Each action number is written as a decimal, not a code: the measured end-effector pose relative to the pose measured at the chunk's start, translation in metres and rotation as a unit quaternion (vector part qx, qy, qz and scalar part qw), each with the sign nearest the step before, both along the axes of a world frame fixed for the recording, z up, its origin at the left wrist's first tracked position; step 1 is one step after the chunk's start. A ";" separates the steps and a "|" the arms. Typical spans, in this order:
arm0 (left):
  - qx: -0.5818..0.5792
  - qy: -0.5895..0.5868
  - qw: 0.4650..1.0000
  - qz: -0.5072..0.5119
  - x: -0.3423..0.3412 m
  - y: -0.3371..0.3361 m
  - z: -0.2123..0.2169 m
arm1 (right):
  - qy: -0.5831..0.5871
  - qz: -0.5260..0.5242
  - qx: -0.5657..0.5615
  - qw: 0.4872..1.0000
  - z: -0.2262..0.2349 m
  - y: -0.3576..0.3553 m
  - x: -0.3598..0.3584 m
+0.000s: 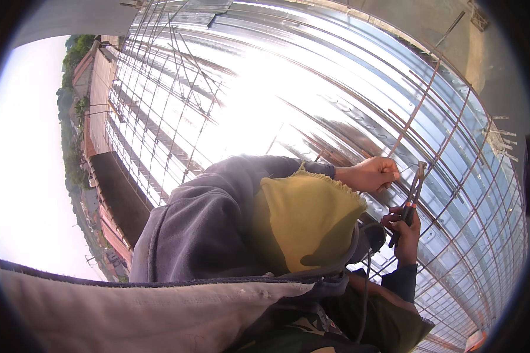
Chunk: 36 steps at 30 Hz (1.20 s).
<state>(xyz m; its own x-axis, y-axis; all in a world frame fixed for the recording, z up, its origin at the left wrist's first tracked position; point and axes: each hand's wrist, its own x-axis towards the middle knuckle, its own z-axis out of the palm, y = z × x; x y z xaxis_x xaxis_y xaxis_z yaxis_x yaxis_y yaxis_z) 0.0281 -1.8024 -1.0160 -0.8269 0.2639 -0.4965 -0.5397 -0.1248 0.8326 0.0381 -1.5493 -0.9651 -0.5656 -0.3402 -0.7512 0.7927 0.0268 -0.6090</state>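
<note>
My left hand [370, 175] is closed, fingers curled together, just left of the tool's jaws. Whatever it may be pinching is too small to make out. A pair of end-cutting pincers [417, 185] is gripped by its dark handles in my right hand [407, 230]. The jaws point away from me, over the crossing bars of a rebar mesh [447, 144]. Bright glare and the fine detail hide whether the jaws touch a bar or a wire.
Ribbed metal decking [335, 70] lies under the mesh and glares strongly in the middle. Loose bars [179, 59] lie crosswise at the far left. A concrete wall [500, 65] borders the right. Roofs and trees [73, 117] show beyond the left edge.
</note>
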 end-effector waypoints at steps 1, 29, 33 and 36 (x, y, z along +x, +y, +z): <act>-0.056 0.044 0.997 -0.023 -0.011 -0.001 0.004 | 0.050 0.019 0.077 0.996 -0.005 0.017 0.000; -0.014 0.128 0.987 -0.094 -0.057 0.069 0.042 | 0.051 -0.038 -0.058 0.996 0.026 0.000 -0.020; -0.395 0.382 0.828 -0.111 -0.080 0.009 0.017 | 0.057 -0.141 0.051 0.987 0.032 0.041 -0.047; -0.624 0.431 0.638 -0.136 -0.089 -0.060 -0.032 | 0.105 -0.107 0.158 0.976 -0.002 0.078 -0.056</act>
